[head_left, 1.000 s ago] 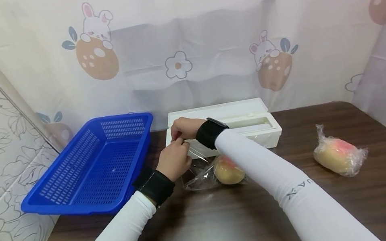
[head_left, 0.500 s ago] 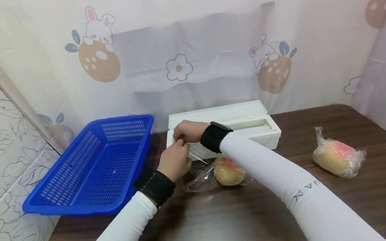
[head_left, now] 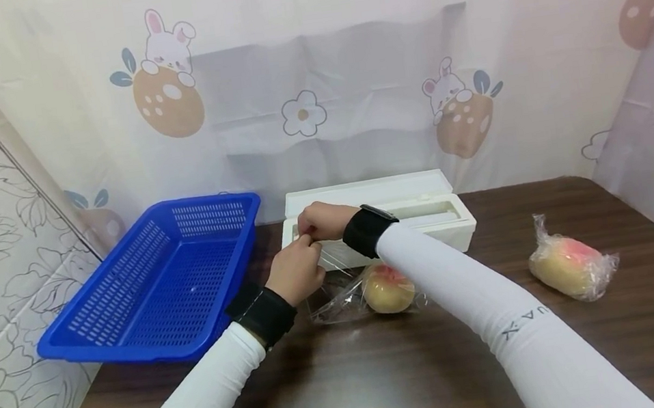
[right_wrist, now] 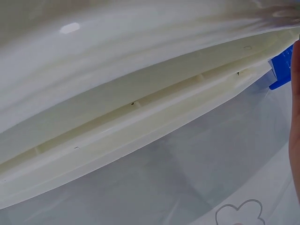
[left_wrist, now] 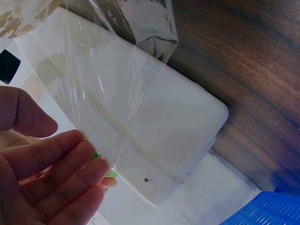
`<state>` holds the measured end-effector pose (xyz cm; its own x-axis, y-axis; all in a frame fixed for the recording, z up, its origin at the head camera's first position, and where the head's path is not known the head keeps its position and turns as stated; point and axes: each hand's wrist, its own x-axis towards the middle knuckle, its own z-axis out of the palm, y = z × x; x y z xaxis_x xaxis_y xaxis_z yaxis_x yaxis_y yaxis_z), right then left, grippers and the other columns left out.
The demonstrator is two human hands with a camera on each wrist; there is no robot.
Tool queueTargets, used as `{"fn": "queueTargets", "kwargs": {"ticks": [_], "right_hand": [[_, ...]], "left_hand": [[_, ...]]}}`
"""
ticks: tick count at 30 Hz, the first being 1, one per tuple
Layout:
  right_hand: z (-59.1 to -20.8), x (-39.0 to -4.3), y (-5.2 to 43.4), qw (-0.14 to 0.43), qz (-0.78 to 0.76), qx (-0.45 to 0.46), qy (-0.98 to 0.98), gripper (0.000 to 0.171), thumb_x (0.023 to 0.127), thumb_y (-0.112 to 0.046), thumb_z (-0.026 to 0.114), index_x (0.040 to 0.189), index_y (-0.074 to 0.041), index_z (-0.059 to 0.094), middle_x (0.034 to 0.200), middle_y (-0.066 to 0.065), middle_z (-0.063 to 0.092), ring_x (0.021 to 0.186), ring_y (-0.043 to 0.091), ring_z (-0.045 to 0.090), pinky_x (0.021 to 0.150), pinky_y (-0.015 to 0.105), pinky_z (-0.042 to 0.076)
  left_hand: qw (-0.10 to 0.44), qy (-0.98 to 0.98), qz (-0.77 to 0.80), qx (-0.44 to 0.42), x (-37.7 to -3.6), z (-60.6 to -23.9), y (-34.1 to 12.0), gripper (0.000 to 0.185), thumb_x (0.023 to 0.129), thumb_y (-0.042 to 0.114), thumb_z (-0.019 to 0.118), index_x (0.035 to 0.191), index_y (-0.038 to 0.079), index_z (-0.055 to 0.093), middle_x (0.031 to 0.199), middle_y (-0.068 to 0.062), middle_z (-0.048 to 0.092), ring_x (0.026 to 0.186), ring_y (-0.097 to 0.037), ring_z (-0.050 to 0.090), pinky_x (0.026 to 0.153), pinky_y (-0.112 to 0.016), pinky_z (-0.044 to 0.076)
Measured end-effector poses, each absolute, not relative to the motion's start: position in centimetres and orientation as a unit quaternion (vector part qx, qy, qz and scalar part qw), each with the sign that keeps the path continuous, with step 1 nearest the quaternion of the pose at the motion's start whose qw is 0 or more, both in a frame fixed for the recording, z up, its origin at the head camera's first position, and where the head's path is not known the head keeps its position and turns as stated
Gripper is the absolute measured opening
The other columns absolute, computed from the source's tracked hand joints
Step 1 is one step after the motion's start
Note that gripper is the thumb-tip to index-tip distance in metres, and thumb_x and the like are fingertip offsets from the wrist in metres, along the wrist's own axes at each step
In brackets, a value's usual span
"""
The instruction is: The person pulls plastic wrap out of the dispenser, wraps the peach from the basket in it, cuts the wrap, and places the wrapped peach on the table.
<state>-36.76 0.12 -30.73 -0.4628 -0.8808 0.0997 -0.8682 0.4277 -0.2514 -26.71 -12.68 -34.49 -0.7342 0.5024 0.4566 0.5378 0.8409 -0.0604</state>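
A sheet of clear plastic wrap (head_left: 338,285) stretches from the left end of the white wrap dispenser box (head_left: 428,215) down over a bare peach (head_left: 388,289) on the table. My left hand (head_left: 298,270) pinches the film's upper left edge. Just above it, my right hand (head_left: 319,221) is curled at the film's top edge by the box. In the left wrist view the film (left_wrist: 117,93) hangs from my fingertips (left_wrist: 70,173) in front of the box (left_wrist: 178,140). The right wrist view is filled by the open box (right_wrist: 140,108).
A blue perforated basket (head_left: 168,273) stands at the left, touching the wall covering. A second peach wrapped in film (head_left: 570,261) lies at the right on the dark wooden table (head_left: 358,393). Printed curtains close off the back and the sides.
Both hands stay at the film's top edge by the box. My right hand has edged slightly to the right; the peach and the basket have not moved.
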Motion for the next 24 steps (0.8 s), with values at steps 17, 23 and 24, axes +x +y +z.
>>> {"fn": "queueTargets", "kwargs": {"ticks": [17, 23, 24], "right_hand": [[-30.4, -35.9, 1.5, 0.021, -0.13, -0.518, 0.845, 0.013, 0.08, 0.003, 0.065, 0.075, -0.006, 0.073, 0.076, 0.003, 0.065, 0.067, 0.009, 0.05, 0.067, 0.021, 0.044], [-30.1, -35.5, 2.1, 0.012, -0.125, -0.519, 0.845, 0.016, 0.079, 0.007, 0.062, 0.074, -0.004, 0.072, 0.076, 0.004, 0.065, 0.066, 0.009, 0.048, 0.066, 0.021, 0.043], [-30.2, -35.5, 2.2, 0.009, -0.125, -0.521, 0.844, 0.016, 0.079, 0.008, 0.062, 0.075, -0.004, 0.072, 0.077, 0.005, 0.065, 0.067, 0.01, 0.049, 0.066, 0.021, 0.043]], "left_hand": [[0.232, -0.931, -0.047, -0.276, -26.4, -34.5, -12.9, 0.012, 0.072, 0.006, 0.066, 0.083, 0.001, 0.063, 0.08, -0.011, 0.06, 0.071, -0.029, 0.06, 0.056, -0.041, 0.05], [0.228, -0.933, -0.046, -0.273, -26.6, -34.4, -12.7, 0.015, 0.072, 0.006, 0.064, 0.087, 0.002, 0.065, 0.081, -0.01, 0.06, 0.071, -0.028, 0.06, 0.056, -0.041, 0.05], [0.225, -0.934, -0.048, -0.273, -26.6, -34.3, -12.7, 0.016, 0.073, 0.006, 0.064, 0.088, 0.002, 0.065, 0.081, -0.01, 0.06, 0.071, -0.027, 0.06, 0.056, -0.041, 0.05]]}}
